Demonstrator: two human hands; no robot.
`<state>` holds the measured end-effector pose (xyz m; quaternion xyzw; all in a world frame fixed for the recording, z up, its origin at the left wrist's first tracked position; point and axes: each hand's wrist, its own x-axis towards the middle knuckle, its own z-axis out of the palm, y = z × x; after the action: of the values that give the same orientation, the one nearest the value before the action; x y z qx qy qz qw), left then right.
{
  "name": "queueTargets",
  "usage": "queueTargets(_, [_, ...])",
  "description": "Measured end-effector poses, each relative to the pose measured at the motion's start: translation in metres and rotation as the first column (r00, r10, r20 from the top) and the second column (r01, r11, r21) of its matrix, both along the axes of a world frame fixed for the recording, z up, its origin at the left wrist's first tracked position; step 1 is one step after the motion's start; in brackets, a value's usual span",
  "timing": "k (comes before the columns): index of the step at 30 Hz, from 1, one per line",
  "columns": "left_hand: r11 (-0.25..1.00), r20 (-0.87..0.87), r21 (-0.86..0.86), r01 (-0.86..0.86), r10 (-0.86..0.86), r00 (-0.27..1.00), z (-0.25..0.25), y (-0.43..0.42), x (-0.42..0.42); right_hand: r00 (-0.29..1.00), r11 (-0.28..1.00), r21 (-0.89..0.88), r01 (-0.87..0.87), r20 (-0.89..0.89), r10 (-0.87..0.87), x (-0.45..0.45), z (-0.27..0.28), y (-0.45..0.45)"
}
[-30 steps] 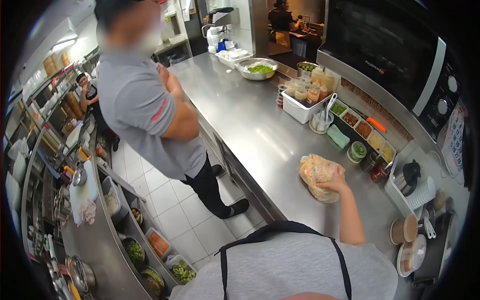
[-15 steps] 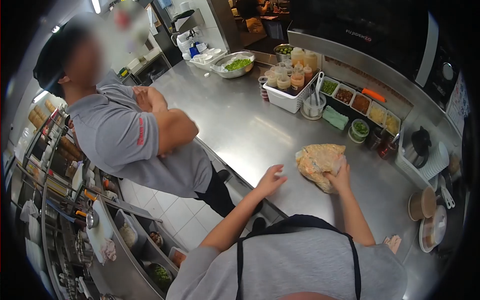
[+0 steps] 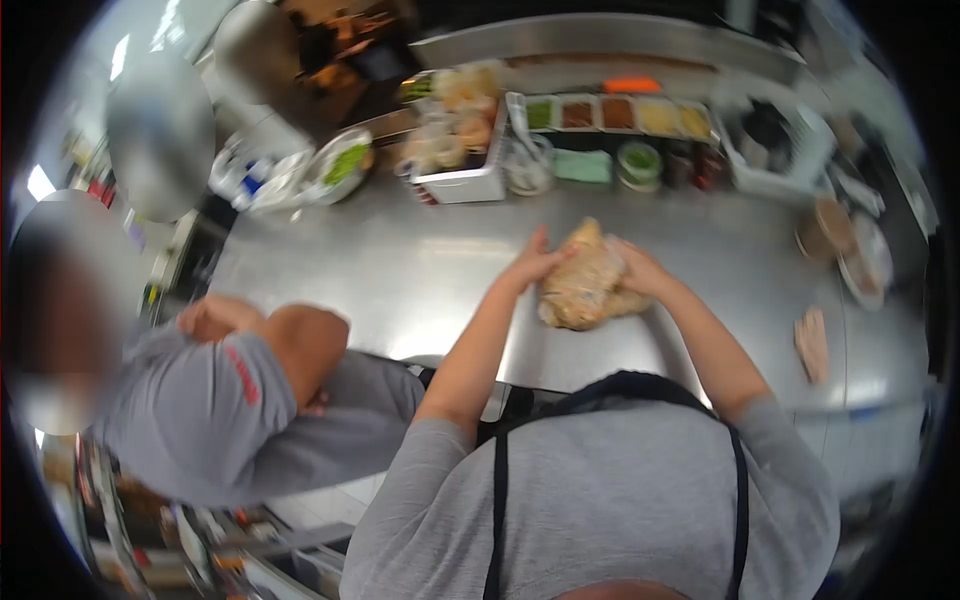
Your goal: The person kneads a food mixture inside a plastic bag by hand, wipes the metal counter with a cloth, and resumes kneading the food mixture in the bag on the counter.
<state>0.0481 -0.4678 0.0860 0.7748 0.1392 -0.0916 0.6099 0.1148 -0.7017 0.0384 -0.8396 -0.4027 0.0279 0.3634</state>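
Far L, arms folded, a co-worker [image 3: 210, 410] is close by the steel surface [image 3: 390, 265], so we'd best tuck our L elbow in. Along the back: metal bowl [image 3: 350, 188] of greens, white basket [image 3: 462, 187] of bottles, utensil tub [image 3: 528, 180].

Our L grip [image 3: 535, 263] is at the bag's L side, fingers loosely spread; thumb side seems to touch, but w/ blur we can't tell if it bears any weight. Judging by looks, a broad flat palm there wld steady things better than fingertips.

The bag [image 3: 578, 288], see-through w/ pale orange-flecked contents, is on the surface btwn our two grips, peak pointing away from us. Looks soft & heavy-ish, so contents prob. sag; we shld keep its base supported & pressure even.

Behind it: green cloth [image 3: 583, 166], row of topping trays [image 3: 618, 130], small tub [image 3: 638, 181] of chopped greens; stay clear of those.

Our R grip [image 3: 643, 272] is curled on the bag's R side, apparently holding film; go easy, thin film cld tear.

Far R: white rack [image 3: 775, 184], brown container [image 3: 825, 228], and nearer us a pinkish item [image 3: 811, 345], poss. a glove.
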Motion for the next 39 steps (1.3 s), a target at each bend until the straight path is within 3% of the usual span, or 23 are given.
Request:
queueTargets(2, [0.966, -0.007, 0.226, 0.126, -0.128, 0.992, 0.013, -0.018, 0.006, 0.997, 0.999, 0.027, -0.046, -0.054, 0.048, 0.003, -0.002, 0.000])
queueTargets(5, [0.946, 0.006, 0.238, 0.221, -0.228, 0.974, 0.015, -0.028, 0.005, 0.952, 0.967, 0.064, 0.246, -0.201, -0.229, -0.029, 0.045, -0.026])
queueTargets(6, [0.944, -0.052, 0.213, 0.254, -0.249, 0.967, 0.018, -0.027, 0.006, 0.947, 0.962, 0.058, 0.267, -0.202, -0.250, -0.027, 0.036, -0.036])
queueTargets(8, [0.963, -0.022, 0.115, 0.243, -0.242, 0.970, 0.016, -0.019, -0.001, 0.712, 0.741, 0.312, 0.595, -0.633, -0.305, -0.017, 0.014, -0.059])
queueTargets(9, [0.976, 0.009, 0.022, 0.215, -0.215, 0.977, 0.014, -0.017, -0.005, 0.702, 0.733, 0.301, 0.610, -0.636, -0.322, -0.015, 0.009, -0.068])
queueTargets(11, [0.975, 0.001, 0.003, 0.223, -0.223, 0.975, -0.004, -0.005, 0.001, 0.654, 0.585, 0.311, 0.749, -0.489, -0.577, -0.024, 0.015, -0.075])
queueTargets(12, [0.977, -0.005, -0.006, 0.212, -0.212, 0.977, -0.020, -0.001, -0.003, 0.765, 0.695, 0.325, 0.642, -0.336, -0.550, -0.034, 0.018, -0.071])
queueTargets(14, [0.966, -0.039, -0.092, 0.240, -0.244, 0.969, -0.008, -0.010, -0.018, 0.875, 0.934, 0.199, 0.295, -0.448, -0.181, -0.059, 0.046, -0.053])
queueTargets(15, [0.951, -0.037, -0.163, 0.264, -0.273, 0.961, 0.002, -0.012, -0.020, 0.873, 0.934, 0.201, 0.296, -0.453, -0.180, -0.059, 0.045, -0.041])
queueTargets(17, [0.952, -0.004, -0.184, 0.244, -0.249, 0.969, 0.001, -0.015, -0.027, 0.965, 0.957, 0.135, 0.256, -0.092, -0.245, -0.064, 0.037, -0.025])
queueTargets(18, [0.952, 0.043, -0.208, 0.227, -0.223, 0.974, 0.001, -0.018, -0.030, 0.965, 0.957, 0.132, 0.256, -0.097, -0.245, -0.059, 0.037, -0.025])
queueTargets(20, [0.943, 0.099, -0.251, 0.219, -0.200, 0.975, -0.001, -0.021, -0.037, 0.957, 0.986, -0.153, 0.066, -0.270, -0.106, -0.044, 0.042, -0.025])
queueTargets(21, [0.931, 0.157, -0.295, 0.215, -0.174, 0.972, -0.001, -0.022, -0.040, 0.956, 0.986, -0.155, 0.067, -0.271, -0.107, -0.042, 0.044, -0.025])
queueTargets(23, [0.910, 0.184, -0.368, 0.191, -0.130, 0.974, -0.004, -0.025, -0.045, 0.897, 0.992, -0.067, -0.111, -0.436, 0.071, -0.044, 0.058, -0.025])
queueTargets(27, [0.887, 0.259, -0.423, 0.183, -0.075, 0.963, -0.005, -0.032, -0.043, 0.767, 0.994, 0.098, -0.050, -0.634, 0.102, -0.061, 0.066, -0.023])
queueTargets(29, [0.901, 0.272, -0.381, 0.207, -0.105, 0.956, 0.008, -0.034, -0.042, 0.873, 0.981, 0.193, 0.007, -0.480, 0.088, -0.064, 0.065, -0.025])
queueTargets(30, [0.912, 0.283, -0.335, 0.235, -0.141, 0.949, 0.015, -0.036, -0.041, 0.872, 0.981, 0.192, 0.005, -0.481, 0.089, -0.066, 0.065, -0.026])
queueTargets(32, [0.911, 0.260, -0.319, 0.260, -0.180, 0.949, 0.034, -0.037, -0.039, 0.983, 0.990, 0.140, 0.013, -0.184, 0.013, -0.074, 0.077, -0.030])
queueTargets(33, [0.909, 0.232, -0.304, 0.286, -0.220, 0.947, 0.040, -0.037, -0.039, 0.982, 0.990, 0.141, 0.015, -0.187, 0.011, -0.077, 0.082, -0.033])
queueTargets(36, [0.940, 0.234, -0.185, 0.288, -0.242, 0.942, 0.044, -0.049, -0.040, 0.988, 1.000, 0.007, -0.018, -0.153, 0.018, -0.084, 0.105, -0.044])
queueTargets(37, [0.939, 0.234, -0.183, 0.290, -0.245, 0.941, 0.042, -0.051, -0.040, 0.997, 0.989, -0.128, 0.075, -0.026, -0.078, -0.086, 0.119, -0.049])
queueTargets(38, [0.931, 0.232, -0.245, 0.269, -0.213, 0.949, 0.039, -0.052, -0.040, 0.981, 0.952, -0.247, 0.182, 0.112, -0.158, -0.087, 0.132, -0.053])
queueTargets(39, [0.919, 0.224, -0.305, 0.248, -0.184, 0.957, 0.035, -0.052, -0.041, 0.980, 0.952, -0.243, 0.187, 0.110, -0.165, -0.086, 0.146, -0.053])
